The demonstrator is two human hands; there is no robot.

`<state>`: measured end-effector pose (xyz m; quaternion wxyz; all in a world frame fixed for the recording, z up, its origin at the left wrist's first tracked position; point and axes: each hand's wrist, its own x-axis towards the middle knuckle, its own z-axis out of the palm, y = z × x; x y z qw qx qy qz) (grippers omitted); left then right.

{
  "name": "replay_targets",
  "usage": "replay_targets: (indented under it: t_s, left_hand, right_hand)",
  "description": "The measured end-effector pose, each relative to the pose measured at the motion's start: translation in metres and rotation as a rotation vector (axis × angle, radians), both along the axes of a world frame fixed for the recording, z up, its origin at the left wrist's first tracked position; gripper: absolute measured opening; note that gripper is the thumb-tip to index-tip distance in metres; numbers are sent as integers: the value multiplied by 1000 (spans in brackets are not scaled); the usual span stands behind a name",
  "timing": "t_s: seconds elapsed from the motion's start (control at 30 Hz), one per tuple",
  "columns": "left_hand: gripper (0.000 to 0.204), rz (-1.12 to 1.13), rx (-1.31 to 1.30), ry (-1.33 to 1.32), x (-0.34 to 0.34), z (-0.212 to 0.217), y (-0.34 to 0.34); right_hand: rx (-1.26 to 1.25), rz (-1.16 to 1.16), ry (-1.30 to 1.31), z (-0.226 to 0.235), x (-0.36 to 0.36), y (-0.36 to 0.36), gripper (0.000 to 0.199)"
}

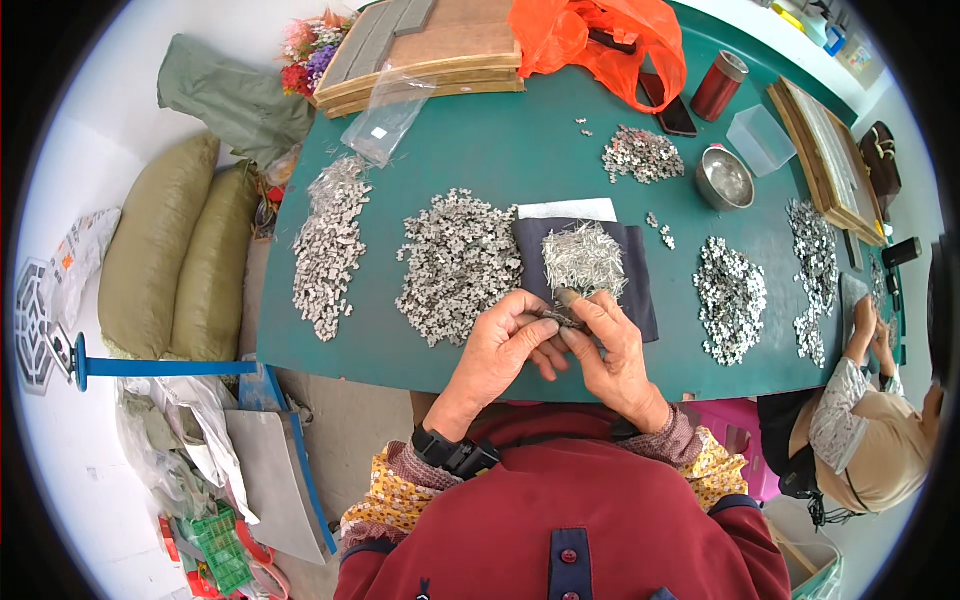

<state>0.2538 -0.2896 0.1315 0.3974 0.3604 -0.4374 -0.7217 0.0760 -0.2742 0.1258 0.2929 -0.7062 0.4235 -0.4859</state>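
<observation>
Maroon garment [640, 510], dark piece [563, 319] between left fingers [530, 338] and right fingers [606, 323]

Small dark part [564, 319]: hand-held, mostly hidden. Silver pins [583, 258]: thin, straight, heaped loosely on dark cloth [641, 285].

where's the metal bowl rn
In the head view, the metal bowl is on the green table's upper right, between a pile of small metal pieces and the clear plastic box.

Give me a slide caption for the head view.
Left hand and right hand pinch a small dark piece at a green table, near silvery pins and a heap of small grey parts.
</observation>
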Motion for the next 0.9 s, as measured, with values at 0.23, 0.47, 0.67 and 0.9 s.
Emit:
replay_targets:
  t_s: [0.23,0.47,0.67,0.9]
  left_hand:
    - [10,3,37,32,0,3,3]
    - [12,6,40,35,0,6,6]
    - [13,8,-25,12,3,8,7]
    - [12,83,-25,88,4,-2,10]
  right_hand:
    - [-52,-14,-37,-4,1,1,34]
    - [-80,8,44,-2,0,1,33]
    - [4,27,-11,5,5,6,42]
    - [76,18,-49,7,4,6,30]
